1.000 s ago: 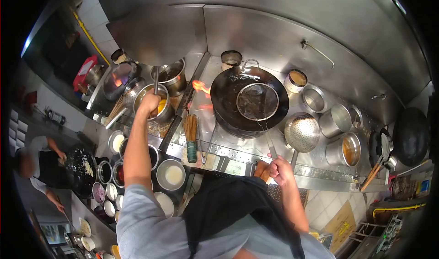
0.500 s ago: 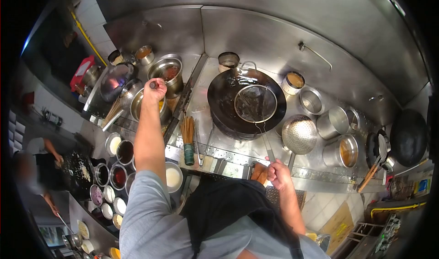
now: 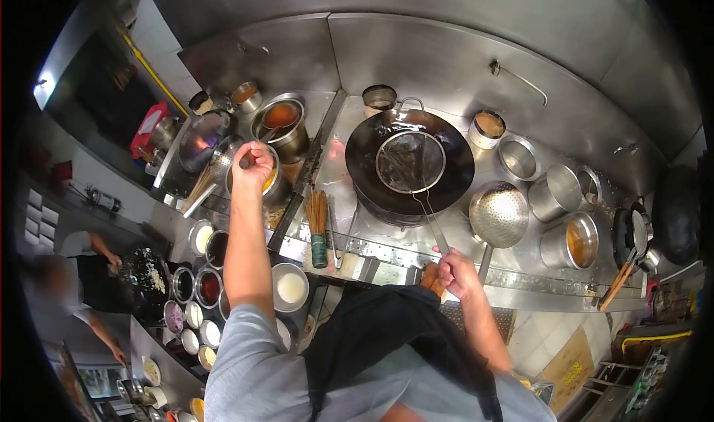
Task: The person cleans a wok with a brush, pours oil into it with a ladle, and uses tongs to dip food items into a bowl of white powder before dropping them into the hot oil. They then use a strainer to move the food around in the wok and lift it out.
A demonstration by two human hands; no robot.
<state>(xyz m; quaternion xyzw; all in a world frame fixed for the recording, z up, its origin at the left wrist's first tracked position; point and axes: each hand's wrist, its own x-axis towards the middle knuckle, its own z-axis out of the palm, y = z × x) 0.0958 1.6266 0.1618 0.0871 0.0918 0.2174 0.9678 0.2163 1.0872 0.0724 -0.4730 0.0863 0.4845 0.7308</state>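
Note:
My left hand (image 3: 254,166) is closed around the handle of a ladle (image 3: 281,115). The ladle's bowl, full of orange-red liquid, is over the mouth of a tall steel pot (image 3: 292,148). By its wrist stands another metal pot, partly covered, with something yellow inside. My right hand (image 3: 460,275) grips the handle of a round wire-mesh strainer (image 3: 410,161). The strainer's mesh hangs over the inside of a large black wok (image 3: 460,175), which has dark, shiny liquid in it. Whether the mesh touches that liquid, I cannot tell.
A perforated skimmer (image 3: 498,213) lies right of the wok. A bamboo brush (image 3: 317,232) is on its left. Several steel pots, one with orange liquid (image 3: 577,243), line the right counter. Seasoning bowls (image 3: 209,288) sit at left, near another person (image 3: 97,273) with a wok.
The ladle's bowl has come up into sight, filled with orange-red liquid, at the pot's mouth. My right hand still holds the strainer over the wok. The whole view has shifted slightly.

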